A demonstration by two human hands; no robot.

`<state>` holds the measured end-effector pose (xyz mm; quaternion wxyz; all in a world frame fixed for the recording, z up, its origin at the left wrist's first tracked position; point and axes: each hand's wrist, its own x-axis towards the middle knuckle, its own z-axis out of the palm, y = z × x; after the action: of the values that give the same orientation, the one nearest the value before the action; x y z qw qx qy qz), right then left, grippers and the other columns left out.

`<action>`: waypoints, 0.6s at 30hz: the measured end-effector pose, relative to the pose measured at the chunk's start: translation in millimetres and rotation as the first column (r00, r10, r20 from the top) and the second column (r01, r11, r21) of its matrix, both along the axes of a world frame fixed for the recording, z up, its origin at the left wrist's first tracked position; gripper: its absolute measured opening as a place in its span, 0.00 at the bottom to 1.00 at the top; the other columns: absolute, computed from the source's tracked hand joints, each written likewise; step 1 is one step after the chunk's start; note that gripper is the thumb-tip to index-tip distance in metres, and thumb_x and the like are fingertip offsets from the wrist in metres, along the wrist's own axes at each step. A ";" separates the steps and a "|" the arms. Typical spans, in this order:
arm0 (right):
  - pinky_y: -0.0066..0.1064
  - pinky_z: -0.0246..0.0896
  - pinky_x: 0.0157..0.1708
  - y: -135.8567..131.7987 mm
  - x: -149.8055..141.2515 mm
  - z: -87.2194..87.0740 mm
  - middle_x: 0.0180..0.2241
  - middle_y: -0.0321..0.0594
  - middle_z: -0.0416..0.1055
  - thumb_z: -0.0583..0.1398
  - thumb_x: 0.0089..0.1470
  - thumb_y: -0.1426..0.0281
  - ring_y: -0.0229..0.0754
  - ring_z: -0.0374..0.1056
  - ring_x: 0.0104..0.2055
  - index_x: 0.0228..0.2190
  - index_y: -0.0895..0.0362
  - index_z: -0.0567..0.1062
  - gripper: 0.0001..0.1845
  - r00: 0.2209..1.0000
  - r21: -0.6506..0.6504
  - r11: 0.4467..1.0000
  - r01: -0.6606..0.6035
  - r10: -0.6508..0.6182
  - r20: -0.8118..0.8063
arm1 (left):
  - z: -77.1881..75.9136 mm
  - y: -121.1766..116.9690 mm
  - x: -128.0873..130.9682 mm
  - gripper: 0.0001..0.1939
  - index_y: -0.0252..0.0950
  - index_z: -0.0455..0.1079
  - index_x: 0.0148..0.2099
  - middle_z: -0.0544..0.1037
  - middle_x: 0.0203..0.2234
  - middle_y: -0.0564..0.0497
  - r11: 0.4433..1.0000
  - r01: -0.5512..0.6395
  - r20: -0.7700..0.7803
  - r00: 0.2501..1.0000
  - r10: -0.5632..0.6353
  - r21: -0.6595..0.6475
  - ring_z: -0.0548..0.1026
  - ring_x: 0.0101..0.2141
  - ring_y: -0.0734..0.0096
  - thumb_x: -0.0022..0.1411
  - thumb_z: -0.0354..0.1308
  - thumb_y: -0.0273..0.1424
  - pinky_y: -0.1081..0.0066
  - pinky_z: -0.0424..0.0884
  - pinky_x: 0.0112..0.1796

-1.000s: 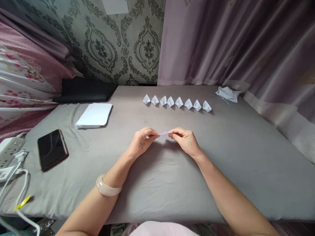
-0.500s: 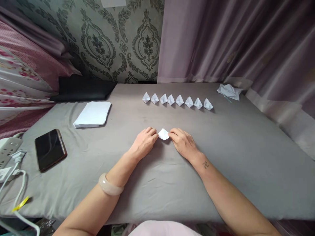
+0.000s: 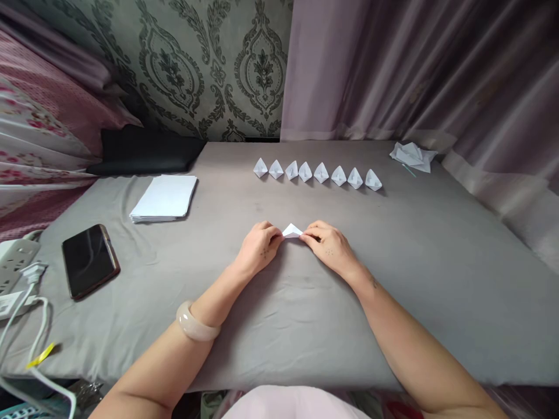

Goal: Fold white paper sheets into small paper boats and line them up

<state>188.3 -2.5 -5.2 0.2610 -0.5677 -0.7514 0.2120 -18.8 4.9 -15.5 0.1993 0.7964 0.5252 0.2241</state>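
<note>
Between my hands is a small folded white paper [image 3: 292,231], which now looks like a low, wide triangle with its peak up. My left hand [image 3: 261,249] pinches its left corner, fingers closed. At the opposite corner, the thumb and fingers of my right hand [image 3: 331,249] pinch the paper as well. A row of several small folded paper boats [image 3: 321,173] stands on the table beyond my hands, each with a raised point in its middle.
A stack of white paper [image 3: 165,198] lies at the left on the grey cloth-covered table [image 3: 437,262]. Nearer left are a phone [image 3: 90,261] and a power strip [image 3: 17,265] with white cables. Crumpled white paper [image 3: 413,156] sits at the far right, a black folded item [image 3: 148,150] at the back left.
The paper has gone from a flat diamond shape to a low triangle with its lower point no longer showing. Both hands have turned slightly and keep their pinch. The view has shifted a little.
</note>
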 end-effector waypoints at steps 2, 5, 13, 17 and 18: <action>0.28 0.59 0.35 3.0 0.2 -0.2 0.36 0.34 0.74 0.59 0.56 0.63 0.36 0.68 0.34 0.29 0.51 0.80 0.10 0.997 -0.074 0.997 0.036 -0.041 -0.067 | 2.4 1.7 0.7 0.11 0.37 0.73 0.36 0.73 0.33 0.47 0.999 -0.018 0.017 1.000 0.019 -0.041 0.70 0.37 0.65 0.65 0.51 0.33 0.68 0.67 0.36; 0.27 0.59 0.35 7.6 0.0 -0.1 0.35 0.34 0.74 0.60 0.55 0.62 0.35 0.68 0.33 0.28 0.51 0.80 0.10 0.990 -0.144 0.988 0.064 -0.081 -0.115 | 7.6 3.4 3.2 0.12 0.36 0.74 0.35 0.72 0.32 0.47 0.994 -0.053 0.029 0.998 0.055 -0.091 0.71 0.36 0.65 0.64 0.51 0.34 0.69 0.66 0.36; 0.28 0.56 0.33 18.4 -1.5 0.9 0.32 0.34 0.71 0.60 0.53 0.61 0.35 0.65 0.31 0.28 0.51 0.80 0.11 0.994 -0.218 0.972 0.085 -0.098 -0.045 | 15.5 8.8 6.8 0.12 0.34 0.74 0.31 0.73 0.31 0.48 0.957 -0.163 0.048 0.983 0.179 -0.240 0.70 0.30 0.69 0.59 0.55 0.36 0.70 0.64 0.32; 0.29 0.55 0.33 19.4 -2.9 3.0 0.34 0.35 0.71 0.58 0.54 0.61 0.37 0.65 0.33 0.28 0.52 0.79 0.12 0.996 -0.228 0.970 0.085 -0.081 0.027 | 13.8 10.7 6.1 0.13 0.34 0.73 0.31 0.73 0.30 0.49 0.961 -0.148 0.038 0.986 0.161 -0.233 0.69 0.29 0.70 0.60 0.55 0.37 0.71 0.63 0.30; 0.29 0.54 0.33 19.0 -3.5 3.6 0.34 0.35 0.71 0.58 0.55 0.61 0.37 0.65 0.33 0.28 0.53 0.78 0.12 0.996 -0.226 0.970 0.089 -0.080 0.048 | 12.8 10.9 6.0 0.13 0.34 0.73 0.30 0.73 0.30 0.49 0.963 -0.147 0.031 0.987 0.158 -0.225 0.69 0.29 0.70 0.60 0.55 0.38 0.71 0.63 0.30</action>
<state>184.8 16.6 -1.6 0.1884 -0.6294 -0.7020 0.2747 -12.8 15.8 -2.7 0.2821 0.7206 0.6016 0.1981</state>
